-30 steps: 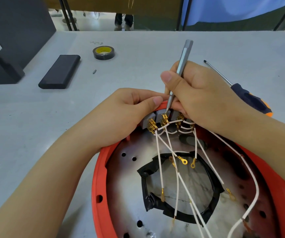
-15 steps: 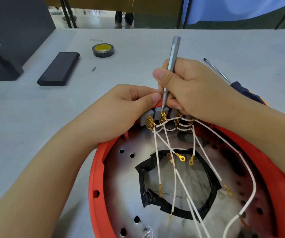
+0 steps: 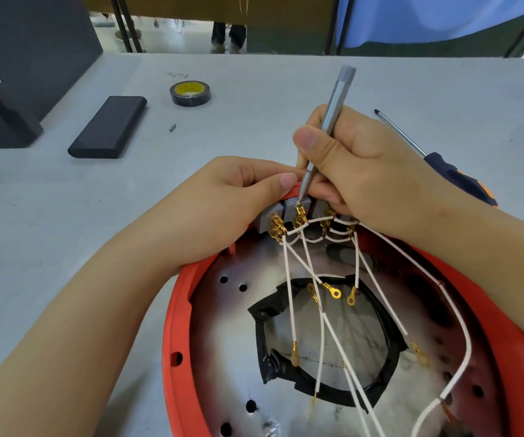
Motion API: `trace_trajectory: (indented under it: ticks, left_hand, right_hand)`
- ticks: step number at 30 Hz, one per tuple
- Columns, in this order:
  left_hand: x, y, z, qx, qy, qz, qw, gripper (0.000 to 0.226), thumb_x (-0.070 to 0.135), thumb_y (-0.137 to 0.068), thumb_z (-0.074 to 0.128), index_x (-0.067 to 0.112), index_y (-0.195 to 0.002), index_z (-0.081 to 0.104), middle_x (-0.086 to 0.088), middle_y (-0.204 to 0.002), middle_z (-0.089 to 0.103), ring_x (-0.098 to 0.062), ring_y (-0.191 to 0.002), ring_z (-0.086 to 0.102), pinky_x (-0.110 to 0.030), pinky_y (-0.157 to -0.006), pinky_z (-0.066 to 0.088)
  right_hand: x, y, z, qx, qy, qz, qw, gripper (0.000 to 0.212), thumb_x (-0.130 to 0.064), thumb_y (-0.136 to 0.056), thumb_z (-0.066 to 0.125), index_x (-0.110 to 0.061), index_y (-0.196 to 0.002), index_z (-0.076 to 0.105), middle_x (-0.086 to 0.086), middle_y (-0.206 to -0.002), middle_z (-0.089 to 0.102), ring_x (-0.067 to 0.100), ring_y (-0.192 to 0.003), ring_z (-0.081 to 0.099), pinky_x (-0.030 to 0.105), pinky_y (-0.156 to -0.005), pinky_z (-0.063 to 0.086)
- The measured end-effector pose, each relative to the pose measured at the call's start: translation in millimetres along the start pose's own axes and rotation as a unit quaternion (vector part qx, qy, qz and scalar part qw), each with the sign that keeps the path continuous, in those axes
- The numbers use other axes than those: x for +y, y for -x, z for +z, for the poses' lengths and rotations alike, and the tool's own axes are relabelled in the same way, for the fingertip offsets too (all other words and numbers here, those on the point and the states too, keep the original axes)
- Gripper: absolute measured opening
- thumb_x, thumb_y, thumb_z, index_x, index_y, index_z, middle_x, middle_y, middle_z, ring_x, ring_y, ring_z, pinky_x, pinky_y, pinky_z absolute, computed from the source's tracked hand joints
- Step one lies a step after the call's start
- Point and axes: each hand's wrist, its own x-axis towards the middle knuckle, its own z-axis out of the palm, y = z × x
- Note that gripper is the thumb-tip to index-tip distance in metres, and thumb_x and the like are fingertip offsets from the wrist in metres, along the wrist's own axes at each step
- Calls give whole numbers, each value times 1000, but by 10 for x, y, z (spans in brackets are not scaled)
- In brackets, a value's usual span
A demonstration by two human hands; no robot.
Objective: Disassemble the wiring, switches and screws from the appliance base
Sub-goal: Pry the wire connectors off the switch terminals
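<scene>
Looking down from the head camera, a person is working at a grey table (image 3: 65, 216) on an orange appliance base (image 3: 175, 326), which is lying open side up at the near edge, filling the lower right of the view. The right hand (image 3: 358, 165) is pinching a slim silver screwdriver (image 3: 333, 108) like a pen, tilted slightly, its tip touching a brass terminal on the grey switches (image 3: 286, 212) sitting at the base's far rim. The left hand (image 3: 223, 209) is curling over that rim just beside the switches, its thumb pressing near the tool's tip; its fingers are hiding part of the rim behind them. White wires (image 3: 292, 310) with brass ring ends are fanning out from the switches across the shiny metal plate and a black-edged opening (image 3: 264, 342) in its middle. The right forearm is covering part of an orange-and-black screwdriver (image 3: 443, 171) lying behind it. Farther back, a roll of black tape (image 3: 190, 93), a flat black case (image 3: 109, 130) and a small screw bit (image 3: 172, 127) are lying well apart, beside a large black box (image 3: 11, 74) at the left.
</scene>
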Motion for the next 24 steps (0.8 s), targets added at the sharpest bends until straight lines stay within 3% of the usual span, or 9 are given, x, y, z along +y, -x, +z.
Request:
trace_trajectory:
  ticks: [4, 13, 16, 19, 21, 24]
  left_hand:
    - [4, 1, -3, -4, 1, 11, 1000, 26, 29, -99, 47, 30, -106, 72, 14, -98, 74, -4, -99, 67, -32, -100, 45]
    - [-28, -11, -10, -6, 0, 17, 1000, 25, 29, -99, 48, 33, -105, 71, 15, -98, 74, -2, -97, 67, -31, -97, 45]
    - [-22, -12, -17, -4, -8, 20, 1000, 25, 29, -99, 48, 35, -103, 71, 18, -95, 73, 2, -93, 67, -20, -87, 47]
    - [-7, -3, -18, -3, -11, 17, 1000, 25, 29, -98, 48, 39, -95, 71, 21, -87, 73, 6, -82, 67, -3, -59, 44]
    - [-8, 4, -18, 1, -19, 14, 1000, 26, 30, -98, 48, 40, -92, 71, 18, -86, 74, 2, -79, 68, -5, -54, 44]
    - [-24, -12, -15, 1, -16, 11, 1000, 25, 34, -97, 48, 40, -97, 72, 5, -92, 75, -18, -90, 70, -25, -72, 57]
  right_hand:
    - [-10, -5, 31, 8, 36, -2, 999, 24, -25, -101, 41, -20, -78, 46, -18, -40, 47, -2, -38, 49, 8, -40, 34]
    - [-3, -58, 31, 17, 59, 10, 998, 26, -30, -100, 42, -26, -75, 45, -20, -39, 48, -3, -37, 49, 8, -38, 33]
    - [-10, -103, 27, 9, 61, 16, 998, 28, -29, -100, 43, -25, -73, 45, -19, -37, 46, -2, -35, 48, 8, -37, 33]
    - [-11, -121, 14, -8, 55, 20, 998, 28, -29, -100, 43, -23, -72, 45, -16, -38, 45, -1, -35, 47, 9, -38, 34]
    - [-6, -122, 7, -16, 53, 19, 998, 29, -28, -100, 43, -22, -72, 44, -16, -38, 45, -1, -35, 47, 9, -38, 35]
    - [-1, -98, 12, -20, 42, 17, 999, 28, -27, -100, 43, -21, -73, 44, -16, -38, 44, 0, -35, 46, 9, -37, 34]
